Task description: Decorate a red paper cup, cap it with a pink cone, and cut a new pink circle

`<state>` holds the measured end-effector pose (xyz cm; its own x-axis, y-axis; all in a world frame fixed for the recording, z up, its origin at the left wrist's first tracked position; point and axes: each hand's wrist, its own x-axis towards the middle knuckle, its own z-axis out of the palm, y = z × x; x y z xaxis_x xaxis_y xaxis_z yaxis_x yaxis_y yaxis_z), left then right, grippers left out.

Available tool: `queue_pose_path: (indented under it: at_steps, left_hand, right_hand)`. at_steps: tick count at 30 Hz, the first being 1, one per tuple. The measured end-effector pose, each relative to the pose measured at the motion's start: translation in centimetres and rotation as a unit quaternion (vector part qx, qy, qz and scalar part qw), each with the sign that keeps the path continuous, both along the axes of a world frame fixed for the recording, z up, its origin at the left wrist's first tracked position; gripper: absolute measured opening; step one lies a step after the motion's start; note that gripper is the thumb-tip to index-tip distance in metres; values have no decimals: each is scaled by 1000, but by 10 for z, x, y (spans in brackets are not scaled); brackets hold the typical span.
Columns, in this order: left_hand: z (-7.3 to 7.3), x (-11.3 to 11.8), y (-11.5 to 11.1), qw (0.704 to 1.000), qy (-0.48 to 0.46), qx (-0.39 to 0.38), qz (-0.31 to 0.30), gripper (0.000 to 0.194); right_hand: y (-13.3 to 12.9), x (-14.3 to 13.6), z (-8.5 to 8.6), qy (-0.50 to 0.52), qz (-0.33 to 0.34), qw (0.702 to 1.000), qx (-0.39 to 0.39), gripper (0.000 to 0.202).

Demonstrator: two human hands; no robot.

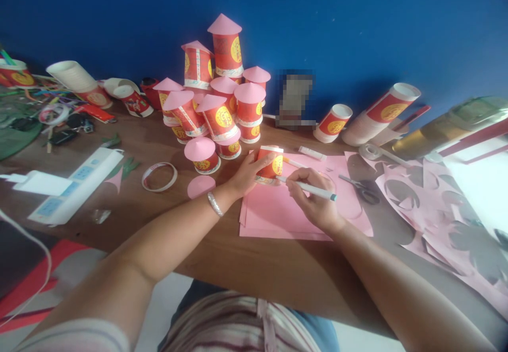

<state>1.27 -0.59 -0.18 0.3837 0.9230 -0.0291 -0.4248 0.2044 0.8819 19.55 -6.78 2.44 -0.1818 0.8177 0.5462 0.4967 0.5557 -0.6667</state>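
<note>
My left hand [246, 174] is wrapped round a red paper cup [269, 165] with a yellow emblem, above a stack of pink paper [278, 214]. In my right hand [317, 198] is a white marker pen [315, 190] with a teal end, its tip at the cup's lower white band. Another pen with an orange part [291, 161] lies just behind the cup. Left of my hands, several red cups with pink paper cone roofs stand piled up, one of them a roofed cup [202, 156] at the front. A loose pink paper circle [201, 186] rests near my left wrist.
Scissors [360, 189] and pink paper offcuts [432, 225] are at the right. Behind stand a red cup [333, 123] and a leaning cup stack [381, 114]. On the left lie a tape roll [159, 177], a power strip [75, 185] and clutter. A blue wall [357, 24] closes the back.
</note>
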Motion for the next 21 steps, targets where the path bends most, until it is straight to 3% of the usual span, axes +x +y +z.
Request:
queue_pose_path:
  at_steps: [15,21]
  left_hand:
    - [-5,-2,0,999,9,23,30,40]
    - [-1,-2,-1,1000,18,-13,-5,49]
  right_hand:
    - [-3,-1,3,0,19,1000,2,11]
    - [-3,2,5,30,4,1000,4,13]
